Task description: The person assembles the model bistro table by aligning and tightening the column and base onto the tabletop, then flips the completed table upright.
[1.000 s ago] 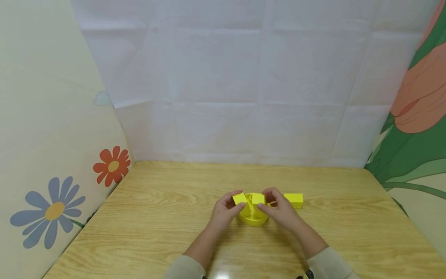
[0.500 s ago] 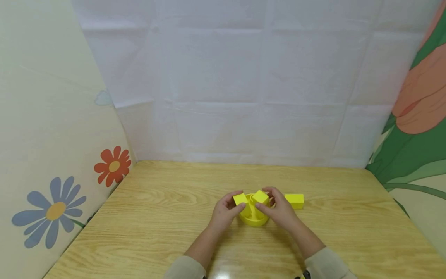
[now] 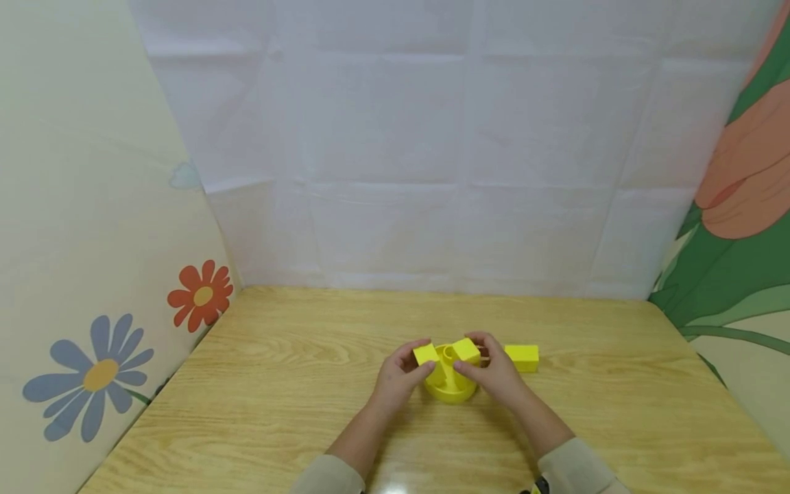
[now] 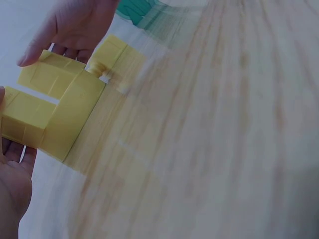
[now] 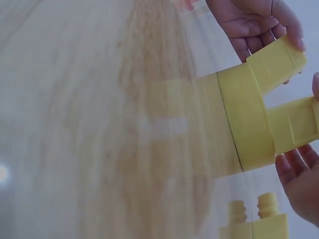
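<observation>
My left hand holds a yellow block between thumb and fingers. Opposite it, my right hand grips a second yellow block the same way. Both blocks rise from a round, shallow yellow base that stands on the table. In the right wrist view, the left-hand block leans outward from the base, and the right-hand block also stands against it. How the blocks meet the base inside is hidden. A small ring shape shows between them in the head view.
Another yellow block lies on the wooden table just beyond my right hand; ribbed pegs stick out of it in the right wrist view. A white sheet hangs behind, with flower-painted walls at both sides.
The block in my right hand has turned so its top sits at an angle, and it has shifted slightly right. My left hand and its block have hardly moved.
</observation>
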The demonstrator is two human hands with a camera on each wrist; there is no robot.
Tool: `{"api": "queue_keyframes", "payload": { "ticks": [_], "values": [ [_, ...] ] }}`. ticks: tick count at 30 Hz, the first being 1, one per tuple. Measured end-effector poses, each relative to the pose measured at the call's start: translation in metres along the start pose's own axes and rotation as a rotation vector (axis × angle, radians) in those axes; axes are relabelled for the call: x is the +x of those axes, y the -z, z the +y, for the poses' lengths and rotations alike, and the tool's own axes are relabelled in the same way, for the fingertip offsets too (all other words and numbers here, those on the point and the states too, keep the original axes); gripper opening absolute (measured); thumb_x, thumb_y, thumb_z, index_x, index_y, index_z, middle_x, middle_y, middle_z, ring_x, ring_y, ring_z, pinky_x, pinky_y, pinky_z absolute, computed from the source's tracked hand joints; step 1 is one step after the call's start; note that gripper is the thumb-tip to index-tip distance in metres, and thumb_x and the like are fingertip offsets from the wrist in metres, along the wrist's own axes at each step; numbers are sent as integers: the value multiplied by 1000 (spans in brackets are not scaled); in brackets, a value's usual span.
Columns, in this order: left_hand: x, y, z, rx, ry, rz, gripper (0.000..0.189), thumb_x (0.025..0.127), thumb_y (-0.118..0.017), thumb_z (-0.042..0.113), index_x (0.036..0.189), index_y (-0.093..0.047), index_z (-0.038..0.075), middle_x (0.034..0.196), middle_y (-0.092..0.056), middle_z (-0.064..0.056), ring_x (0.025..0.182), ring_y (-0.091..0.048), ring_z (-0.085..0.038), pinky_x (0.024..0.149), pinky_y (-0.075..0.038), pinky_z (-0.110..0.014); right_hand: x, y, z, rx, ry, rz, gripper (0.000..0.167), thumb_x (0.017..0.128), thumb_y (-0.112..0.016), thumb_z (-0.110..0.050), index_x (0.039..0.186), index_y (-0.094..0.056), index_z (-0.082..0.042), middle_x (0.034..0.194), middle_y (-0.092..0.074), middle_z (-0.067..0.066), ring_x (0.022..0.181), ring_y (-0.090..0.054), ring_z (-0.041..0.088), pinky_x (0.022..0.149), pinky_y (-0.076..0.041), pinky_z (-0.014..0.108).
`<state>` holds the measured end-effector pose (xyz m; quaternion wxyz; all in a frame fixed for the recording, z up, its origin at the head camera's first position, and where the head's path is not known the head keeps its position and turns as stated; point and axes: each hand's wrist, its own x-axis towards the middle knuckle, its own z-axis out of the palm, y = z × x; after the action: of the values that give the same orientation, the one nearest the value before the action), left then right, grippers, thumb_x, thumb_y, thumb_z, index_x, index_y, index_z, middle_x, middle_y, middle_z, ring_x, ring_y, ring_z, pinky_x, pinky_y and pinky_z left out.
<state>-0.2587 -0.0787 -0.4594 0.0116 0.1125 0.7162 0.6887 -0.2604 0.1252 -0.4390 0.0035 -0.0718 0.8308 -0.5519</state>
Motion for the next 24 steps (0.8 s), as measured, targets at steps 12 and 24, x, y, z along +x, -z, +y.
{"api": "queue_keyframes", "payload": {
  "ticks": [12, 24],
  "values": [
    [0, -1, 0, -32, -11, 9, 48, 92, -67, 11, 135, -53, -2, 136, -57, -22, 118, -59, -24, 93, -49, -19, -5, 2, 1, 93, 10, -6, 54, 95, -65, -21, 144, -45, -8, 132, -58, 17, 114, -58, 26, 97, -52, 41],
    [1, -1, 2, -50, -7, 17, 47, 90, -68, 7, 134, -54, -3, 132, -60, -21, 111, -61, -16, 90, -49, -16, -8, 8, 5, 108, -9, 69, 52, 93, -67, -16, 141, -46, -9, 120, -57, 15, 101, -54, 19, 83, -48, 22]
  ]
}}
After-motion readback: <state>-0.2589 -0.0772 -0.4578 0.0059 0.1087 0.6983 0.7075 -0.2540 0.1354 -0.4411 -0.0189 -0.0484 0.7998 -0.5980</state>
